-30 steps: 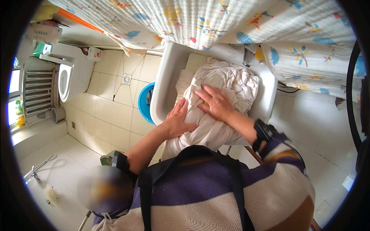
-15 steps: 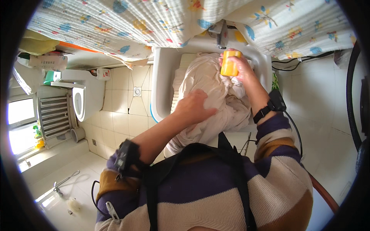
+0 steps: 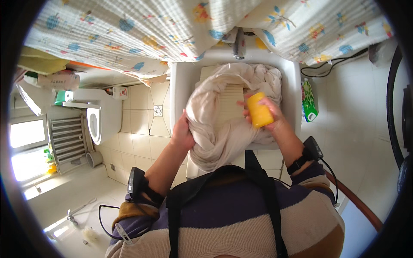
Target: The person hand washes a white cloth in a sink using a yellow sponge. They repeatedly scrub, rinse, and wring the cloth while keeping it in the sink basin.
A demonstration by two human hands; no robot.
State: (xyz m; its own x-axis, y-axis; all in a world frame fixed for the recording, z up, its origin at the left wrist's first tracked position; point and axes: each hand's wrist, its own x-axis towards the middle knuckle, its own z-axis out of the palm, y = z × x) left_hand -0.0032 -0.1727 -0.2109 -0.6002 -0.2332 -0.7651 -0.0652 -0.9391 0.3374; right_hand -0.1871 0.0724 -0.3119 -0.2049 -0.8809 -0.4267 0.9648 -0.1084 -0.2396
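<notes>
A whitish wet cloth (image 3: 206,112) lies bunched in a ring in the white sink (image 3: 293,73). Through its middle shows a ribbed, cream-coloured washboard (image 3: 231,105). My left hand (image 3: 183,132) grips the cloth's left side at the sink's left rim, its fingers partly hidden by the fabric. In my right hand (image 3: 275,115) is a yellow bar of soap (image 3: 260,110), held above the right part of the cloth and slightly blurred. The cloth also hangs over the sink's near edge towards me.
A metal faucet (image 3: 239,45) stands at the sink's far side, beneath a patterned curtain (image 3: 163,30). Right of the sink lies a green package (image 3: 308,101) on the floor, with a black cable (image 3: 327,69) beyond. A toilet (image 3: 97,122) and a floor drain (image 3: 158,110) are at left.
My left hand has moved left from the cloth's middle and taken hold of its side. The cloth has opened out, uncovering the washboard. My right hand has brought the soap nearer to me.
</notes>
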